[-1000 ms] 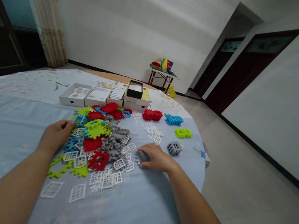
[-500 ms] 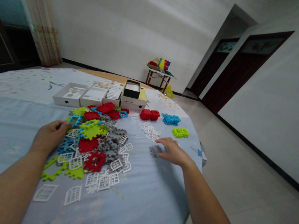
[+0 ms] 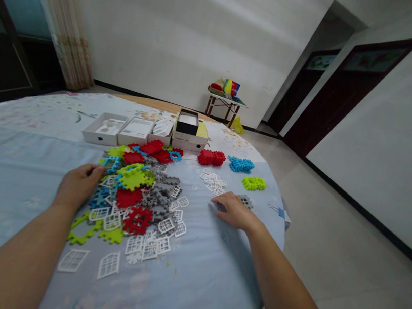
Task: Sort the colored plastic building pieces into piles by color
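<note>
A heap of flat interlocking plastic pieces (image 3: 135, 190) in red, green, blue, grey and white lies on the table's light blue cloth (image 3: 187, 285). My left hand (image 3: 79, 185) rests at the heap's left edge, fingers curled against blue and green pieces; what they grip is hidden. My right hand (image 3: 234, 210) lies palm down with fingers flat on the cloth, right in front of a small stack of grey pieces (image 3: 246, 200). Sorted stacks sit beyond: white grids (image 3: 212, 182), red (image 3: 210, 157), blue (image 3: 240, 164), green (image 3: 253, 183).
Open white boxes (image 3: 104, 130) and a box with a black tray (image 3: 188, 121) stand behind the heap. The table's rounded edge is just right of my right hand. A small cluttered side table (image 3: 224, 101) stands by the far wall. Dark doors are on the right.
My right hand slid a grey piece from the heap's edge rightwards to the grey stack. My left hand stayed at the heap's left edge.
</note>
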`<state>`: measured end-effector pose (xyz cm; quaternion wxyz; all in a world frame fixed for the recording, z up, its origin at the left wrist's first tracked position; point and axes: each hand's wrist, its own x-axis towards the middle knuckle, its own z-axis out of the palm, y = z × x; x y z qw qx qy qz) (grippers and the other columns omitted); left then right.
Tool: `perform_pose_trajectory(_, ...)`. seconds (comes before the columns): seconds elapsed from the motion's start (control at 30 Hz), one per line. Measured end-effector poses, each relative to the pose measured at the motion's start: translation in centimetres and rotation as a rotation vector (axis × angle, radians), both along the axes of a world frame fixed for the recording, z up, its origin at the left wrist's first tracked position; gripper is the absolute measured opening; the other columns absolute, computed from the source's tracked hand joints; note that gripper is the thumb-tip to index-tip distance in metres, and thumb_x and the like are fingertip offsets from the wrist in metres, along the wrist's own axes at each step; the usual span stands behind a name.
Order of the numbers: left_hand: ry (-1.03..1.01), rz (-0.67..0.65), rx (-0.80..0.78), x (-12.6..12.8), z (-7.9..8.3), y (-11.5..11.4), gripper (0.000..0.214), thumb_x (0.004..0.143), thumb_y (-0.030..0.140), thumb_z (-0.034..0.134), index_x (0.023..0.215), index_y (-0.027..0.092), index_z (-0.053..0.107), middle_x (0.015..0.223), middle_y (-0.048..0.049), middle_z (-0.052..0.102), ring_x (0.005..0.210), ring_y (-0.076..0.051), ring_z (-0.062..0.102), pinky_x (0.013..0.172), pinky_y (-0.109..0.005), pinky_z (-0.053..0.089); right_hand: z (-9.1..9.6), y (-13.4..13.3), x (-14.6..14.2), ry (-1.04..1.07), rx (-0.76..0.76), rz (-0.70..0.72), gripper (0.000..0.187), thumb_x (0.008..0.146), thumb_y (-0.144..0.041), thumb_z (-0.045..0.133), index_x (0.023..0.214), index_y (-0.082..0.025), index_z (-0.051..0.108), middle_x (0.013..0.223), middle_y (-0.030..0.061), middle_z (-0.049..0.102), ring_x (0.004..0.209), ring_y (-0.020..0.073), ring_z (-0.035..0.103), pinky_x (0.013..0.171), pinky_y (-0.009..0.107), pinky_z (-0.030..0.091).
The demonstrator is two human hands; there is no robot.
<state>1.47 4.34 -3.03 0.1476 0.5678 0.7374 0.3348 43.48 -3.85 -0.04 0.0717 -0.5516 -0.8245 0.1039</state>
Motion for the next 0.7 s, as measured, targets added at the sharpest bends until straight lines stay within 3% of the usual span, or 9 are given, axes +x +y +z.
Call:
perform_pose_trajectory(0.13, 0.005, 0.013, -0.013, 0.2, 0.3, -0.1, 0.039, 0.077, 0.046, 0.043, 0.092, 0.018, 0.065, 0.079, -0.0034, 0.065, 0.073, -0.016, 0.056, 0.06, -0.023, 0.038, 0.9, 0.2, -0.8, 0.065, 0.049, 0.011, 0.037, 0.076, -0.022, 0.059, 0.113, -0.022, 0.058, 0.114, 0.0079, 0.059, 0.11, 0.0242, 0.047, 0.092, 0.04, 0.034)
perform_pose_trajectory(0.3, -0.005, 0.017, -0.029, 0.4, 0.5, -0.3, 0.039, 0.077, 0.046, 0.043, 0.092, 0.017, 0.065, 0.078, -0.0034, 0.065, 0.072, -0.016, 0.056, 0.06, -0.023, 0.038, 1.4, 1.0, -5.4, 0.255, 0.116, 0.155, 0.033, 0.079, -0.026, 0.059, 0.111, -0.021, 0.058, 0.111, 0.0072, 0.061, 0.107, 0.02, 0.051, 0.094, 0.037, 0.035)
perform_pose_trajectory(0.5, 0.004, 0.0, -0.003, 0.1, 0.1, 0.0, 0.038, 0.077, 0.045, 0.044, 0.092, 0.016, 0.065, 0.08, -0.0038, 0.066, 0.073, -0.016, 0.056, 0.062, -0.023, 0.038, 0.3, 1.8, -10.8, 0.415, 0.165, 0.222, 0.028, 0.076, -0.032, 0.064, 0.103, -0.022, 0.062, 0.101, 0.0048, 0.064, 0.1, 0.0173, 0.054, 0.088, 0.032, 0.039)
perform_pose_trajectory(0.7, -0.002, 0.005, -0.003, -0.2, -0.3, 0.2, 0.038, 0.077, 0.046, 0.043, 0.091, 0.018, 0.064, 0.079, -0.0031, 0.066, 0.073, -0.016, 0.056, 0.062, -0.024, 0.038, -0.5, 1.6, -11.8, 0.426, 0.21, 0.25, 0.012, 0.077, -0.028, 0.064, 0.086, -0.02, 0.063, 0.087, 0.0031, 0.064, 0.09, 0.0159, 0.055, 0.084, 0.031, 0.038)
